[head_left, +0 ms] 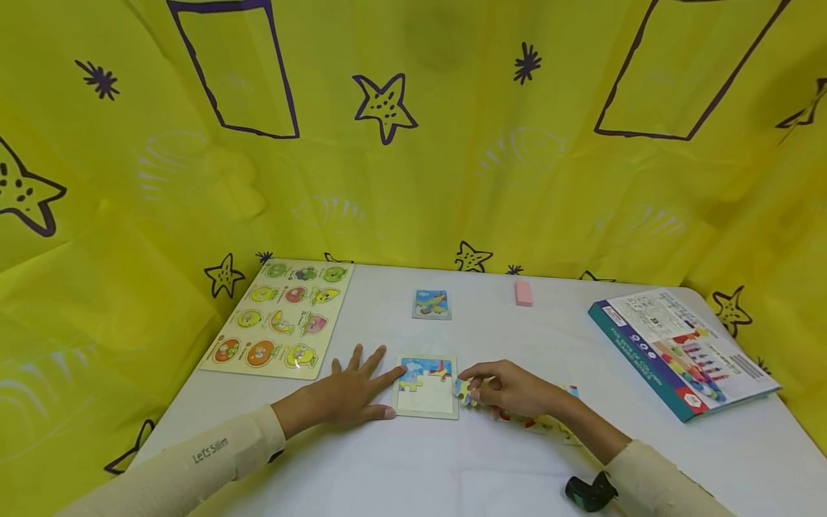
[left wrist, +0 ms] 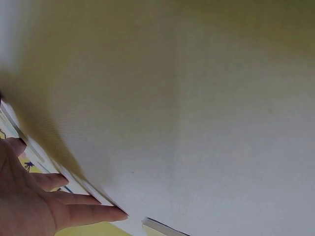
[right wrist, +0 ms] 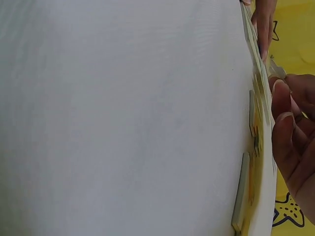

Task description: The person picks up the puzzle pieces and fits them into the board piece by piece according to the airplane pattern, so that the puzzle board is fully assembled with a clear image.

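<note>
Left hand (head_left: 354,393): lay with fingers spread and touched the left edge of a puzzle tray (head_left: 434,401) with the tips of forefinger and thumb. Right hand (head_left: 510,390): pinched a puzzle piece (head_left: 463,392) between thumb and fingers at the right edge of the tray; could not be told whether piece and rim touched. Yellow curtain (head_left: 439,179): hung behind and at both sides, printed with dark-outlined starfish (head_left: 386,108). Desk (head_left: 491,334): extended below, covered in white. Box (head_left: 686,352), teal-edged: lay flat at the right, turned at an angle. Fruit board (head_left: 271,307): lay at the left, bore four rows of three fruit pictures (head_left: 261,352). Puzzle tray: lay between the two hands, filled along the top and partly down the left side, bare at lower right. Loose pieces (head_left: 531,422): lay right of the tray, partly hidden by the right hand and forearm (head_left: 591,425); in the right wrist view, appeared edge-on. Airplane puzzle (head_left: 432,304): lay beyond the tray, apart from it. Pink block (head_left: 523,294): lay right of the airplane puzzle, near the curtain. Puzzle piece: showed blue and yellow.
</note>
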### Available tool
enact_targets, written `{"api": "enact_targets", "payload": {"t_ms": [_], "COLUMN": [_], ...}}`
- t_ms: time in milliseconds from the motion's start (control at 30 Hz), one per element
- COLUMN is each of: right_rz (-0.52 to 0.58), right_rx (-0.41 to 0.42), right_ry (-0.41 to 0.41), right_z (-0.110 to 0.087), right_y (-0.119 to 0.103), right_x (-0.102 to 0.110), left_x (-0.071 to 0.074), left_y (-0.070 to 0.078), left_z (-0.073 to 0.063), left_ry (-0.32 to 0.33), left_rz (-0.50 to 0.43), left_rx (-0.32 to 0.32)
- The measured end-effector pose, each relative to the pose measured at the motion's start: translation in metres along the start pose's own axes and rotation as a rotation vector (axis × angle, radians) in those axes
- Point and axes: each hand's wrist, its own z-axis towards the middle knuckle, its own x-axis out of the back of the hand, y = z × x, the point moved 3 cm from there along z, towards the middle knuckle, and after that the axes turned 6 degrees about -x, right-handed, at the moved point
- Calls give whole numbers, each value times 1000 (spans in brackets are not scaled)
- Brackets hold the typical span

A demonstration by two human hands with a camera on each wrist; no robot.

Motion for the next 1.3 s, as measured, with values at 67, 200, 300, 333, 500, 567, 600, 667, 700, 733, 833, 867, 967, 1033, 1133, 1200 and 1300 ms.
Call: {"api": "enact_targets", "payload": {"t_ms": [67,200,300,333,500,567,600,667,700,733,833,867,967,1033,1133,1200,1300], "right_rz": [12,24,31,35,48,46,45,48,49,53,71,73,83,83,85,85,86], "right_rx": [-1,-9,-11,-10,8,12,15,15,19,22,32,35,40,43,45,45,39], "right_ry": [2,19,30,31,31,32,33,33,35,36,35,36,33,35,38,44,49], "right_z": [1,5,7,8,11,12,13,14,15,15,17,17,19,21,24,25,28], "right_y": [0,0,0,-1,-3,-3,-4,-5,-5,-6,-7,-7,-8,-9,-9,-10,-11], "right_x": [-1,-4,-6,-6,-7,-8,-9,-10,-10,-10,-11,-11,-12,-13,-14,-15,-16], "left_x": [0,0,0,0,1,1,1,1,2,2,2,2,1,1,0,0,0], "left_y": [0,0,0,0,1,1,1,1,1,1,1,1,1,1,0,0,0], "left_z": [0,0,0,0,0,-1,-1,-1,-1,-1,0,0,0,0,-1,-1,0], "left_ry": [1,4,5,4,-9,-12,-14,-14,-13,-12,-9,-7,-7,-8,-9,-9,-10], "left_rz": [5,6,0,0,4,6,6,3,2,0,-2,-2,-2,-3,-5,-5,-3], "left_rx": [-3,-8,-9,-8,-2,-1,1,3,4,4,4,4,5,6,5,3,3]}}
